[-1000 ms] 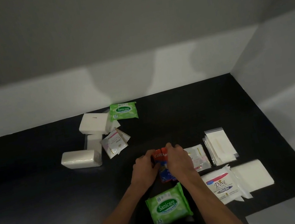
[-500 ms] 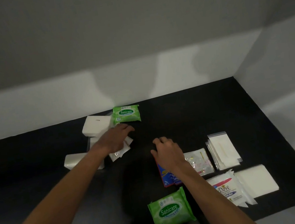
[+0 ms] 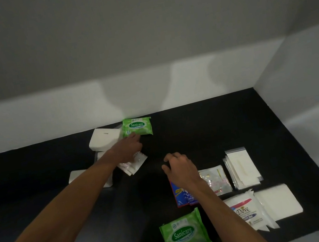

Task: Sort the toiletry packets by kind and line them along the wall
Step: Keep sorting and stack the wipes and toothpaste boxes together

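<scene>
Since half second ago, our left hand [image 3: 128,150] has reached past crinkly clear sachets [image 3: 134,165] to far green Sanicare pack [image 3: 137,126] by wall [image 3: 48,118]. Right hand [image 3: 180,167] now off blue-red sachets [image 3: 180,195].
Left grip loose, fingertips touching pack's near edge. Right grip slack, empty.
Step, we judge: gathering green wipes.
Next: pinch soft, glossy pillow pack, pair with twin [image 3: 184,235] at bench [image 3: 208,129] front.

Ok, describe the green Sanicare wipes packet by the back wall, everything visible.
The green soft-plastic Sanicare wipes packet lies flat, label up: a darker green oval with white lettering, and a 15. It sits on the black surface at the foot of the white wall, beside a white box. Fingertips of the left hand touch its near edge.
</scene>
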Tool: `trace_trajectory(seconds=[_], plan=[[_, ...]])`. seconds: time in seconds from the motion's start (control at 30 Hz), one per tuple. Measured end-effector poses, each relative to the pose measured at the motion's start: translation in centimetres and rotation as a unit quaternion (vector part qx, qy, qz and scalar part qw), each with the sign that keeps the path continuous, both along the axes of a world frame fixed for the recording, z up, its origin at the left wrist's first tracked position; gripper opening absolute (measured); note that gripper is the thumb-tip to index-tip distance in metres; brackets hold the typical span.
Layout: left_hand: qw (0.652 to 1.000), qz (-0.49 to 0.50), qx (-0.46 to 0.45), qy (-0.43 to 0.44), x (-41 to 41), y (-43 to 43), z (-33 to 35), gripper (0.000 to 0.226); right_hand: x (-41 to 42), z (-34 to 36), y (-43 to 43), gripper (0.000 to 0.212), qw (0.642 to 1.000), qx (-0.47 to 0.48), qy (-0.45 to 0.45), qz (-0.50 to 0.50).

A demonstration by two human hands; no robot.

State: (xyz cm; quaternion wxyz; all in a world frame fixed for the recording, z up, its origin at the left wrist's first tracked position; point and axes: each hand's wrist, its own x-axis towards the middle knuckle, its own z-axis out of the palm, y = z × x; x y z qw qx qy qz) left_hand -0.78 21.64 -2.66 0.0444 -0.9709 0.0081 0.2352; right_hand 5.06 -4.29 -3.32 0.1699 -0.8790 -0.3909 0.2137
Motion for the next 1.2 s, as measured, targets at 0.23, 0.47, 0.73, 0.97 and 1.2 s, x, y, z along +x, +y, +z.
trace_trajectory(seconds=[0.23,0.47,0.73,0.97,1.2], plan=[[0.966,0.165,-0.198,-0.017,-0.2,-0.6,0.6,0.029,1.0,1.3,-1.2,0.025,0.990,0.053,0.105,-0.082],[0.729,0.419,-0.508,-0.189,-2.3,-4.7,3.2,0.029,1.4,3.3,-2.2,0.034,0.913,0.200,0.275,-0.223],[0.525,0.515,-0.639,-0.227,-3.0,-12.6,4.0,0.039,-0.3,5.1,-2.7,0.026,0.805,0.315,0.427,-0.266],[0.473,0.493,-0.698,-0.215,-2.4,-16.9,4.7,0.049,0.2,5.3,-5.1,0.025,0.860,0.285,0.311,-0.286],[0.538,0.448,-0.689,-0.187,-2.1,-18.0,5.0,0.067,2.0,5.9,-8.8,0.033,0.875,0.276,0.249,-0.310]])
